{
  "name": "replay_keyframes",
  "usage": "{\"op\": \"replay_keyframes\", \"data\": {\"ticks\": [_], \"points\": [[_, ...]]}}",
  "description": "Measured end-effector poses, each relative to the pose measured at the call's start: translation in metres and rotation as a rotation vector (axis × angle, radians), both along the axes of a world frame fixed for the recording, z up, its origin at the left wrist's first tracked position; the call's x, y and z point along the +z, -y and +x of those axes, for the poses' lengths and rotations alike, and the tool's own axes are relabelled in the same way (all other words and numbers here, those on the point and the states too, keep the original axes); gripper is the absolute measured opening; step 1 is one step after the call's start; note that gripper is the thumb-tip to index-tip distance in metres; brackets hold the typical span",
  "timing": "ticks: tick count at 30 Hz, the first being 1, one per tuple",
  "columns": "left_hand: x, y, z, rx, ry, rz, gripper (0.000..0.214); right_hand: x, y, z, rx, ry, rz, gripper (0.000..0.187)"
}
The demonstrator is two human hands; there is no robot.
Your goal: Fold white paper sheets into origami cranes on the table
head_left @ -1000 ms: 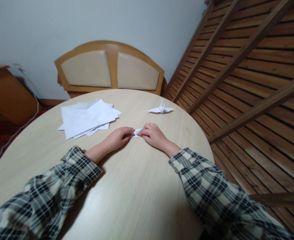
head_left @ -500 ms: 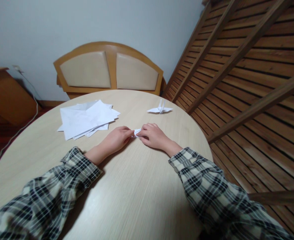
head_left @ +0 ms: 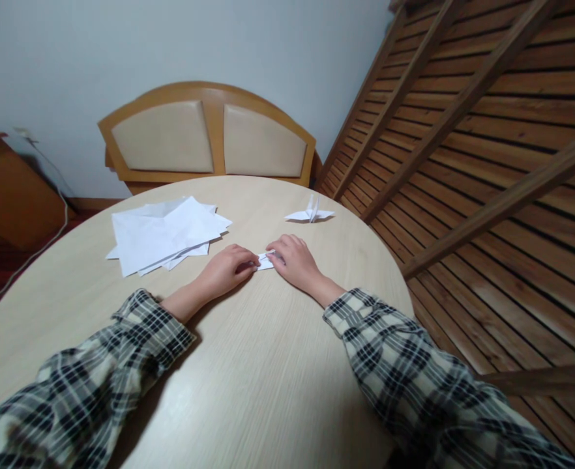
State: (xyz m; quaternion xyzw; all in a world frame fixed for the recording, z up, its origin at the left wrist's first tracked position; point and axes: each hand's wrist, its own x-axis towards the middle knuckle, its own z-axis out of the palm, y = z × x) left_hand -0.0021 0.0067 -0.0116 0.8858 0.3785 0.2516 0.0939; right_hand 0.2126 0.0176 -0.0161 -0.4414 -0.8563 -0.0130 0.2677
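Note:
A small folded piece of white paper (head_left: 266,262) lies on the tabletop between my hands, its ends covered by my fingers. My left hand (head_left: 229,268) pinches its left end between thumb and fingers. From the other side, my right hand (head_left: 294,260) bends over the right part, thumb and fingertips on the paper. Beyond my right hand stands a folded white paper crane (head_left: 311,213) with spread wings. To the left of my hands rests a loose pile of white paper sheets (head_left: 165,234).
The round pale wooden table (head_left: 248,378) carries all of this. Behind its far edge is a padded wooden headboard (head_left: 209,137). A slatted wooden structure (head_left: 463,195) slopes along the right side. On the left are a brown wooden desk (head_left: 8,195) and a cable.
My right hand has shifted slightly and its fingers have lifted and spread a little, so more of the folded paper shows. My left hand stays at its end. The view has moved slightly.

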Motion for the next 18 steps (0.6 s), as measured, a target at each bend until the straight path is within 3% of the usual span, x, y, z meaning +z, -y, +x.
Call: {"op": "replay_keyframes", "data": {"ticks": [11,18], "points": [[0.0052,0.0010,0.0011,0.005,-0.003,-0.006,0.012,-0.0028,-0.0031,-0.0051,-0.028,0.084,-0.071,0.022],[0.0033,0.0009,-0.0005,-0.033,-0.060,0.100,0.015,-0.0072,-0.0074,-0.0053,-0.015,0.086,-0.057,0.022]]}}
